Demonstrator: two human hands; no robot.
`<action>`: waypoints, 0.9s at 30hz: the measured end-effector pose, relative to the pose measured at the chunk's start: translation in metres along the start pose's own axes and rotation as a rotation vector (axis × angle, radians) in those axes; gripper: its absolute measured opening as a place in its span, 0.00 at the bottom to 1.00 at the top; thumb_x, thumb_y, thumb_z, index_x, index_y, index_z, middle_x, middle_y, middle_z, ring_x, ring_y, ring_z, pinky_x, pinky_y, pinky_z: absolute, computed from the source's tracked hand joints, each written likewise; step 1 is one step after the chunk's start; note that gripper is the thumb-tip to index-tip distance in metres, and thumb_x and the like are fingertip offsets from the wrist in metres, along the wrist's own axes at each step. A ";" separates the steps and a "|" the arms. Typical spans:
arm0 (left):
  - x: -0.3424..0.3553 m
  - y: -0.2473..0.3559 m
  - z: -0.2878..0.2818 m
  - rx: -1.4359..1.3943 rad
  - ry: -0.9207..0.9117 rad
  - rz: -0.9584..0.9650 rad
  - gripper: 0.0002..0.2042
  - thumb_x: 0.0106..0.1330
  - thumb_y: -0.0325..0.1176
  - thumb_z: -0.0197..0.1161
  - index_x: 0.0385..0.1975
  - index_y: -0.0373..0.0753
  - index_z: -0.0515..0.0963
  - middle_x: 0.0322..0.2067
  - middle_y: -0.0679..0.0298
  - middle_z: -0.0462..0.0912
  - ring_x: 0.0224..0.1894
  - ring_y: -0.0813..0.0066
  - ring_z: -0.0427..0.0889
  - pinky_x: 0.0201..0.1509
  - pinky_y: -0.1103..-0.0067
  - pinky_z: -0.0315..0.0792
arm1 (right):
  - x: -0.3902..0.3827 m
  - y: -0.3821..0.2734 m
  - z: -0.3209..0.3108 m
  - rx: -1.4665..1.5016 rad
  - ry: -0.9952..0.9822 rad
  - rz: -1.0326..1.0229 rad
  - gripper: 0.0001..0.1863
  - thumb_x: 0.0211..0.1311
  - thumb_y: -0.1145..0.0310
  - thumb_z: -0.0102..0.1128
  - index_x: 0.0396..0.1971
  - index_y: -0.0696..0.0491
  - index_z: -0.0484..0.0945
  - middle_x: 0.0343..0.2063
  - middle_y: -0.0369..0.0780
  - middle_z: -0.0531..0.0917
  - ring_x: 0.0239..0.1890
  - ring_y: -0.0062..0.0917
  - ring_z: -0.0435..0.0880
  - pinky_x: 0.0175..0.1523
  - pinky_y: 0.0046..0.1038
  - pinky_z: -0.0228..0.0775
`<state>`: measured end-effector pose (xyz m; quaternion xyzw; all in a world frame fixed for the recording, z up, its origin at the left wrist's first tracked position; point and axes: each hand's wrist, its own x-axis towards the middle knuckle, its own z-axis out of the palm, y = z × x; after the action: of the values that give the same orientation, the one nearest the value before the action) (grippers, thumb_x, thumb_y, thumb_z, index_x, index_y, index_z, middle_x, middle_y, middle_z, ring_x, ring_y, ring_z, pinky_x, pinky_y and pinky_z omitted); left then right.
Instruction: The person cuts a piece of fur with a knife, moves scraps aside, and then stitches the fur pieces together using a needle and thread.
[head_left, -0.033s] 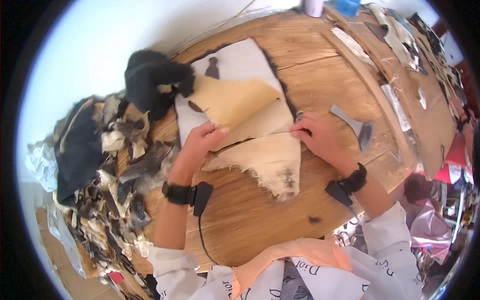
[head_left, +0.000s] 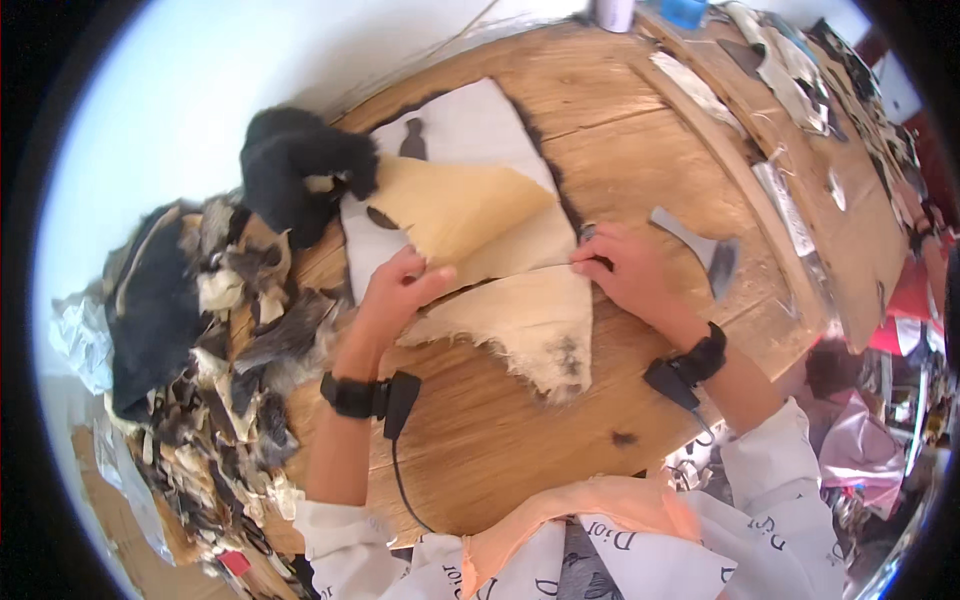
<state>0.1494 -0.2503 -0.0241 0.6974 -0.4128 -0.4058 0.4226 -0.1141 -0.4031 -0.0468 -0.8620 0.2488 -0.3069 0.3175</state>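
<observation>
My left hand is closed, thumb and fingers pinching the lower left edge of a yellowish-tan sheet, whose right part is folded over. Just below it lies a cream hide piece with ragged, hairy lower edges. My right hand pinches at the right end of the seam between sheet and hide; a small dark thing shows by its fingers, too small to name. Under both spreads a whitish panel with dark fur edges. To the right of my right hand lies a grey curved-blade tool.
Black fur is heaped at the panel's left. Mixed fur and hide scraps pile along the table's left side. A wooden strip runs along the right, with more scraps beyond. A pale cylindrical container stands at the back.
The whole view has shifted slightly, so everything sits a little farther left in the picture. Both hands keep their grips.
</observation>
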 end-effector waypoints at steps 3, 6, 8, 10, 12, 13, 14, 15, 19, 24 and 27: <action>-0.007 0.006 -0.001 0.679 -0.062 0.597 0.12 0.53 0.36 0.67 0.25 0.33 0.76 0.38 0.69 0.77 0.36 0.76 0.73 0.41 0.82 0.67 | 0.002 -0.001 0.007 0.050 0.018 -0.029 0.05 0.45 0.69 0.64 0.21 0.53 0.77 0.23 0.37 0.75 0.30 0.32 0.74 0.34 0.30 0.66; -0.004 0.012 0.008 0.342 -0.048 0.256 0.14 0.56 0.38 0.64 0.33 0.33 0.77 0.42 0.67 0.77 0.39 0.74 0.74 0.47 0.80 0.66 | -0.001 0.005 0.010 0.062 0.002 -0.004 0.05 0.45 0.69 0.64 0.21 0.52 0.77 0.23 0.37 0.75 0.31 0.32 0.74 0.34 0.30 0.66; 0.003 0.022 0.017 -0.120 0.011 -0.117 0.14 0.58 0.39 0.63 0.36 0.33 0.77 0.43 0.66 0.77 0.41 0.74 0.74 0.48 0.81 0.65 | -0.003 0.010 0.009 0.041 0.039 -0.047 0.05 0.45 0.69 0.64 0.21 0.52 0.77 0.24 0.37 0.75 0.32 0.32 0.74 0.36 0.31 0.66; 0.012 0.031 0.018 -0.863 0.140 -0.126 0.17 0.63 0.37 0.56 0.45 0.30 0.71 0.47 0.64 0.75 0.46 0.72 0.74 0.53 0.79 0.65 | -0.001 0.006 0.009 0.053 0.038 -0.052 0.05 0.45 0.69 0.64 0.21 0.52 0.76 0.24 0.37 0.74 0.32 0.32 0.74 0.36 0.31 0.66; 0.011 0.028 0.017 -0.722 0.080 -0.111 0.17 0.63 0.36 0.57 0.47 0.30 0.70 0.48 0.63 0.75 0.47 0.73 0.74 0.53 0.79 0.65 | 0.000 0.005 0.009 0.059 0.040 -0.055 0.05 0.45 0.69 0.63 0.21 0.52 0.76 0.24 0.37 0.74 0.32 0.33 0.74 0.37 0.31 0.66; 0.010 0.028 0.018 -0.586 0.019 -0.093 0.18 0.63 0.35 0.57 0.48 0.31 0.70 0.48 0.63 0.75 0.47 0.73 0.74 0.53 0.79 0.66 | 0.000 0.005 0.009 0.058 0.020 -0.064 0.05 0.45 0.69 0.63 0.21 0.52 0.76 0.24 0.37 0.74 0.32 0.33 0.74 0.37 0.31 0.66; 0.002 0.028 0.021 -0.581 0.014 -0.094 0.18 0.63 0.35 0.57 0.48 0.31 0.70 0.48 0.63 0.75 0.47 0.73 0.74 0.53 0.79 0.66 | 0.000 0.006 0.008 0.059 0.001 -0.074 0.05 0.45 0.70 0.63 0.21 0.52 0.76 0.24 0.38 0.74 0.32 0.33 0.74 0.37 0.32 0.66; -0.014 0.041 0.030 -0.328 -0.069 -0.067 0.17 0.61 0.34 0.59 0.47 0.34 0.72 0.47 0.62 0.76 0.48 0.71 0.75 0.53 0.78 0.66 | -0.001 0.009 0.009 0.060 0.005 -0.063 0.05 0.45 0.70 0.63 0.21 0.52 0.76 0.24 0.38 0.74 0.32 0.33 0.74 0.37 0.32 0.66; -0.056 0.061 0.057 0.496 -0.417 0.292 0.13 0.53 0.32 0.65 0.39 0.44 0.79 0.42 0.63 0.80 0.50 0.65 0.74 0.54 0.75 0.65 | -0.003 0.012 0.008 0.039 0.031 -0.083 0.04 0.44 0.71 0.62 0.20 0.53 0.77 0.23 0.38 0.74 0.32 0.34 0.73 0.37 0.32 0.66; -0.101 0.042 0.087 0.617 -0.487 0.611 0.12 0.47 0.30 0.66 0.33 0.48 0.81 0.40 0.68 0.80 0.52 0.64 0.73 0.55 0.67 0.63 | -0.004 0.010 0.010 0.081 0.032 -0.063 0.03 0.45 0.72 0.61 0.21 0.54 0.77 0.23 0.39 0.73 0.33 0.35 0.73 0.36 0.33 0.66; -0.124 0.031 0.100 0.699 -0.535 0.619 0.17 0.44 0.27 0.64 0.37 0.50 0.79 0.44 0.75 0.79 0.55 0.66 0.70 0.58 0.61 0.61 | -0.003 0.010 0.012 0.069 0.056 -0.082 0.04 0.45 0.72 0.61 0.21 0.54 0.76 0.23 0.39 0.73 0.33 0.35 0.73 0.36 0.33 0.65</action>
<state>0.0093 -0.1711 0.0005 0.5144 -0.8028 -0.2642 0.1450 -0.1103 -0.4034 -0.0627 -0.8510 0.2115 -0.3522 0.3273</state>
